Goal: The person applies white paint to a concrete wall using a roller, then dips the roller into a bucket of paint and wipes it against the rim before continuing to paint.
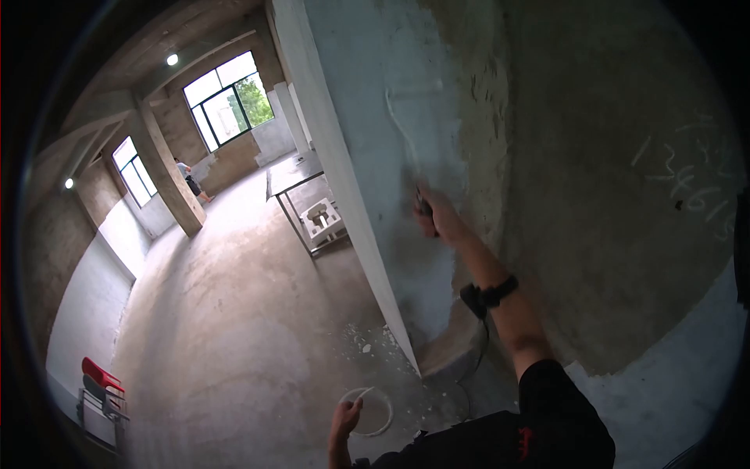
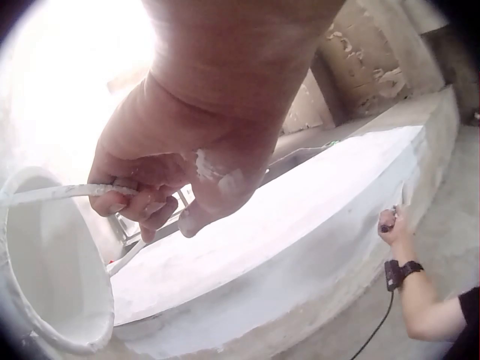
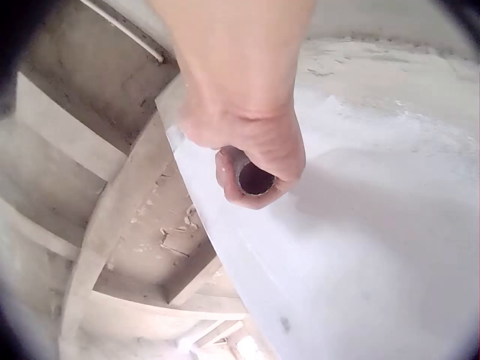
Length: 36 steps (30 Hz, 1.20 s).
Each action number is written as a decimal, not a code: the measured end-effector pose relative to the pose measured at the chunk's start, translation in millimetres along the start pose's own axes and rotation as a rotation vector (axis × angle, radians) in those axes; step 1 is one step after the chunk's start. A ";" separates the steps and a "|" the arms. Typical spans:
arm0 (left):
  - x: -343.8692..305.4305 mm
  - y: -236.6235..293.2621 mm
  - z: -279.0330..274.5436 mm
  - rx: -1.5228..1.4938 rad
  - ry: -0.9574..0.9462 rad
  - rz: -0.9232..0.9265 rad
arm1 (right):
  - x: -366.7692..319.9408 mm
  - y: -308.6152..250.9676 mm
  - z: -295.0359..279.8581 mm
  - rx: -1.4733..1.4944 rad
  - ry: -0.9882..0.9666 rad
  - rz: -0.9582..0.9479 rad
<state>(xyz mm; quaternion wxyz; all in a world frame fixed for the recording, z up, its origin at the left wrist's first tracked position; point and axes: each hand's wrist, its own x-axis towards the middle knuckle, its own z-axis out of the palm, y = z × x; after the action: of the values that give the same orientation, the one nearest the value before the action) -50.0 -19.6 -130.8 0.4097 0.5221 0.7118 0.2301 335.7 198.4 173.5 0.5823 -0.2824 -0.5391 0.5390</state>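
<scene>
My right hand (image 1: 439, 219) grips the handle of a paint roller (image 1: 403, 129), raised against the pale, freshly coated strip of wall (image 1: 367, 156). The roller's head lies across the wall above the hand. In the right wrist view, the hollow round end of the handle (image 3: 244, 171) shows inside the curled fingers. Low down, my left hand (image 1: 344, 422) holds a white bucket (image 2: 60, 259) by its bail handle (image 2: 64, 192). The fingers hook round the handle, and white smears mark this hand. The bucket's mouth shows pale insides.
Left of the wall's edge stands a table (image 1: 293, 173) with a white stool (image 1: 321, 221) beneath it. A red chair (image 1: 103, 375) is at the lower left. Far back, a person (image 1: 191, 180) is near a pillar (image 1: 168, 164). White splatters mark the floor (image 1: 234, 336).
</scene>
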 end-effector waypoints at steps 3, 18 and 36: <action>10.8 -9.8 4.9 0.049 -0.007 0.016 | -38.7 64.8 -10.3 0.077 -0.008 0.104; -8.4 13.0 7.7 0.044 0.001 0.039 | -188.7 255.4 -37.9 -0.065 0.185 0.486; -15.6 -14.2 5.2 0.014 0.007 0.029 | -20.2 27.9 53.6 -0.099 0.020 0.004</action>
<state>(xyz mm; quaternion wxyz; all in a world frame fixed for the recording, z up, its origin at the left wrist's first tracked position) -51.7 -39.6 -139.1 0.4001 0.5346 0.7071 0.2327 280.0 173.3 155.5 0.5719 -0.3173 -0.5587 0.5100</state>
